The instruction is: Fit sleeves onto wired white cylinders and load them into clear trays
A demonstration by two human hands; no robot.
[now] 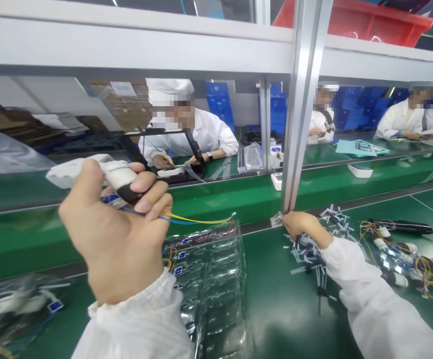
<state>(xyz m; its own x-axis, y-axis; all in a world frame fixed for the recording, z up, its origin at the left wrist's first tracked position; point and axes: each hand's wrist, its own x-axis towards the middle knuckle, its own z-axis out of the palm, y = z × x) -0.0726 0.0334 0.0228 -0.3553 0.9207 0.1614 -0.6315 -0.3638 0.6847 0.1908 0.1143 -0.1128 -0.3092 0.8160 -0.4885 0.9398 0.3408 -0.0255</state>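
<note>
Raised at the left, my left hand [115, 229] is wrapped round a white and black device [121, 179], with yellow and blue wires trailing from it to the right. A white part [70, 172] shows beyond the thumb. My right hand [301, 224] is at a pile of small grey-white strips [308, 252], beside the foot of a metal post [295, 149]. Its fingers are bent downward, and whatever lies between the fingertips is too hidden to make out. A clear plastic tray [220, 279] with small blue parts and wires lies between my arms.
Wired white and black parts [399, 274] and a black tool [401, 227] lie at the right. More parts [10, 309] lie at lower left. A green belt side [209, 199] runs across, under a white shelf [134, 45]. Several people in white sit beyond.
</note>
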